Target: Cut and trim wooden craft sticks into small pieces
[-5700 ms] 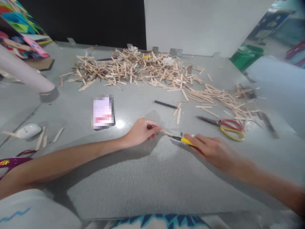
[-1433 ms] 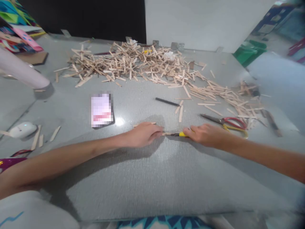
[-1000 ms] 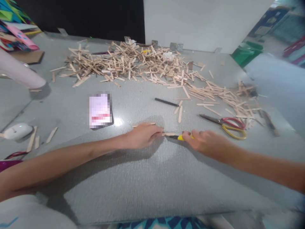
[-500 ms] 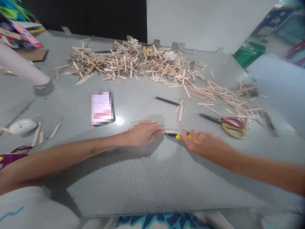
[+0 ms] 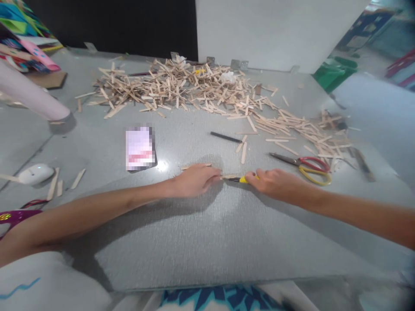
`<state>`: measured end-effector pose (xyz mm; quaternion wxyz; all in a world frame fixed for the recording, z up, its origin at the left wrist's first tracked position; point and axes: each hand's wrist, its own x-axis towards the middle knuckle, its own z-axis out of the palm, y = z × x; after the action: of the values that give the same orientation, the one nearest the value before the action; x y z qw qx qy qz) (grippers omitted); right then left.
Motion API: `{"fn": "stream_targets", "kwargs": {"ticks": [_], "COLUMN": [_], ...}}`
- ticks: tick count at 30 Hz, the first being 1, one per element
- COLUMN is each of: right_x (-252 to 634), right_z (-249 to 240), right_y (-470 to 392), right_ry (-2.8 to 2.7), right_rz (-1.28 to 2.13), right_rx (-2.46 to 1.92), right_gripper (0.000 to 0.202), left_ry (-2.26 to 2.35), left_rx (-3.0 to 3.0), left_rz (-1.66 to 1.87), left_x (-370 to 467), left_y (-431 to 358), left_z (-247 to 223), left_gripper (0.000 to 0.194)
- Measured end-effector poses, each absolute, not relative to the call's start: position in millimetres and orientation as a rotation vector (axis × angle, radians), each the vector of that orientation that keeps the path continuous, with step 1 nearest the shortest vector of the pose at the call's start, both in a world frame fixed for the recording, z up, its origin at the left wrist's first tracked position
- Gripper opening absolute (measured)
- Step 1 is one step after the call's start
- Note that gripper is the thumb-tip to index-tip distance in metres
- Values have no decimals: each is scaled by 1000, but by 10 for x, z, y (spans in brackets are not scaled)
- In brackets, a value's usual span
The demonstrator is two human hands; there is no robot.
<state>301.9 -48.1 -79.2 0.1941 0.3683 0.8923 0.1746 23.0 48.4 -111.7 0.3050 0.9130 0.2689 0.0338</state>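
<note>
Near the middle of the table, my left hand (image 5: 196, 179) is closed, its fingertips pressing down one end of a wooden craft stick (image 5: 229, 176). The free end of that stick points right, toward my other hand. My right hand (image 5: 270, 183) is wrapped round a yellow utility knife (image 5: 243, 179), and its dark blade lies along the stick, close to my left fingertips. Whether the blade touches the stick I cannot tell. Another craft stick (image 5: 205, 165) shows just behind my left hand, partly hidden by it.
A large heap of craft sticks (image 5: 175, 86) spreads along the back. Scissors (image 5: 298, 163) with red and yellow handles lie right, a dark pen (image 5: 226, 137) nearer the middle. To the left are a blurred-out phone (image 5: 140, 147), a white mouse (image 5: 36, 174) and a pale tube (image 5: 35, 97).
My right hand has shifted slightly left and up, bringing the knife blade closer along the stick. My left hand holds its place. The whole view has turned a little.
</note>
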Motion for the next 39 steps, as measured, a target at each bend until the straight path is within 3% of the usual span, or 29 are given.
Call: {"fn": "stream_targets", "kwargs": {"ticks": [5,11,20,35,39], "right_x": [2878,2968,2807,2743,2843], "right_z": [-809,-838,-768,-729,-727], "right_y": [-620,-513,-634,-653,-600], "right_ry": [2446,2499,2495,2395,2452], "right_rz": [558,465,387,503,161], "right_rx": [1330,1136,1318,1276,1491], "right_gripper": [44,39,42,45,34], "left_ry": [719,722,732,760,808], "left_rx": [2434,2446,2461,2373,2275], "left_rz": [77,91,138,197,242], "left_x": [232,236,228,228,213], "left_y": [476,480,475,456,469], "left_z": [-1111,-1114,-1148,-1170,-1071], "left_gripper": [34,30,33,30,37]}}
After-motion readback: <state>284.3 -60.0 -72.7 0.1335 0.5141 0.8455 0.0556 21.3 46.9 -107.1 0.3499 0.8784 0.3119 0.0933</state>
